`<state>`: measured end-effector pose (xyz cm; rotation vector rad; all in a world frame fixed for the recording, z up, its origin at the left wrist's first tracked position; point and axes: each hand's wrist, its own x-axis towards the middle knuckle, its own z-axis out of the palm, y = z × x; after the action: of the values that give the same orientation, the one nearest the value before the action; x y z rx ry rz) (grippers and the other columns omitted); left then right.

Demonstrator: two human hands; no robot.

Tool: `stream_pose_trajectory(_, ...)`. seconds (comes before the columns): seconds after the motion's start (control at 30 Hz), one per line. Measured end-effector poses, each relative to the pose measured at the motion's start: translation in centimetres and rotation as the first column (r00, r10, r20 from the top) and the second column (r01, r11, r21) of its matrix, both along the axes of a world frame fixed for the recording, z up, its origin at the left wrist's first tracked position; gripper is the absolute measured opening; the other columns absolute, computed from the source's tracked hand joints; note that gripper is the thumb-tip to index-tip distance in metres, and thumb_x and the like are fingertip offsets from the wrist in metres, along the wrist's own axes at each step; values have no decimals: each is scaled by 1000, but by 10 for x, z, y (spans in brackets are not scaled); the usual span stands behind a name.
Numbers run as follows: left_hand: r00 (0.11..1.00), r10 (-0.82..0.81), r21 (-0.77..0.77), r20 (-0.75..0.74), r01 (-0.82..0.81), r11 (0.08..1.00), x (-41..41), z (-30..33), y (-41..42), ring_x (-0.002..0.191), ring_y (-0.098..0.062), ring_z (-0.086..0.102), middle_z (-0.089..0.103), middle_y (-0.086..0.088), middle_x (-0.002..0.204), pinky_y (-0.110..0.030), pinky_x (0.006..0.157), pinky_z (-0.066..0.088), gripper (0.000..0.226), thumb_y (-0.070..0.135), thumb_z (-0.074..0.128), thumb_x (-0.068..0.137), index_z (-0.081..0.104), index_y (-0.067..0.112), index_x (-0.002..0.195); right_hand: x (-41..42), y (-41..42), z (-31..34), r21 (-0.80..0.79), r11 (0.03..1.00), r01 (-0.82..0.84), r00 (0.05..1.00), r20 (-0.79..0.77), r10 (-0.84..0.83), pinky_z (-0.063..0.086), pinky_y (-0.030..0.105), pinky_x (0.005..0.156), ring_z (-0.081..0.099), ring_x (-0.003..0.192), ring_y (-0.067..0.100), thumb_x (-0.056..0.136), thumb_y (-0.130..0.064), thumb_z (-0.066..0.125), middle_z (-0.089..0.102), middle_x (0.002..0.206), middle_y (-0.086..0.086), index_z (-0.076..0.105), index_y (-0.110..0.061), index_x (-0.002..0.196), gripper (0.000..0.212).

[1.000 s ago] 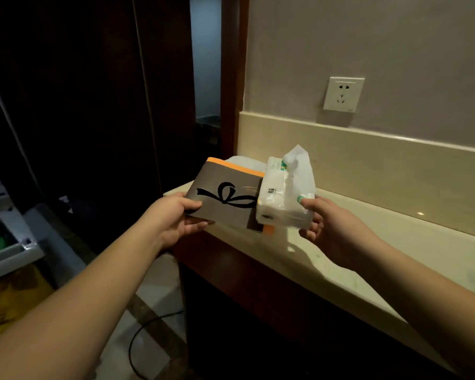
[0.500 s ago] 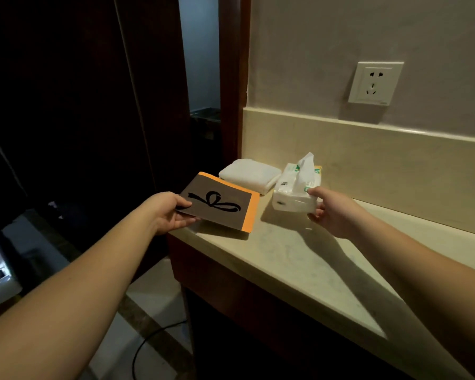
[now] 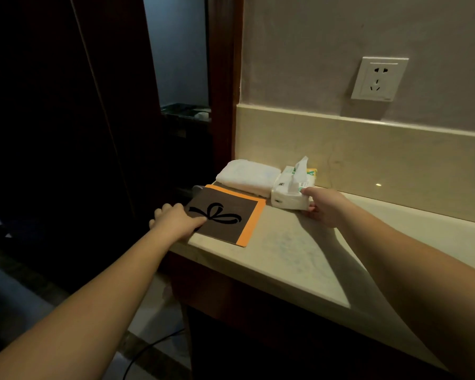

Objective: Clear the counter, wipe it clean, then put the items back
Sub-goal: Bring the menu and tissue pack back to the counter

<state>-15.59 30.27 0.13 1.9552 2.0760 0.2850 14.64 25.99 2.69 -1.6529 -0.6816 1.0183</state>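
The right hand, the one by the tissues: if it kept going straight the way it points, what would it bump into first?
The right hand already grips the tissue pack, so it would push that first. Beyond the pack, probably the folded white towel just past it, though depth is hard to judge here.

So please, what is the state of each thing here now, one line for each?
card: flat on the counter, left hand grips its near corner
tissue pack: on the counter, a tissue sticking up, right hand holds it
towel: folded, beside the tissue pack
socket: nothing plugged in
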Motion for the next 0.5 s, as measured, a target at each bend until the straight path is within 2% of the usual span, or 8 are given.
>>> stream_pose_trajectory(0.17,1000,-3,6,28,3,1000,5,-5,2,128,-33,35,41,-13,138,-44,100,34,75,68,50,85,45,15,138,-1,11,-1,-32,999,12,999,32,-11,52,24,47,58,66,18,92,-19,58,59,88,9,52,-10,113,23)
stream_pose_trajectory(0.27,1000,-3,14,30,2,1000,6,-4,3,129,-32,35,41,-11,139,-44,100,33,75,67,49,86,44,16,140,1,15,-1,-55,998,27,998,66,-24,53,26,52,57,67,17,92,-19,59,58,84,6,54,-10,113,24)
stream_pose_trajectory(0.4,999,-24,7,21,24,1000,6,-4,3,132,-32,33,38,-11,143,-45,102,33,73,66,48,87,42,19,142,0,17,-1,-71,996,60,993,104,-52,52,26,52,53,64,17,91,-14,59,55,76,6,55,-10,91,6)
stream_pose_trajectory(0.5,999,-28,-5,24,28,1000,5,-4,5,133,-32,32,34,-11,148,-46,103,32,73,68,48,87,41,20,142,-2,19,-3,-70,992,101,977,196,-86,41,30,57,47,58,18,89,-16,60,50,70,7,57,-8,95,10)
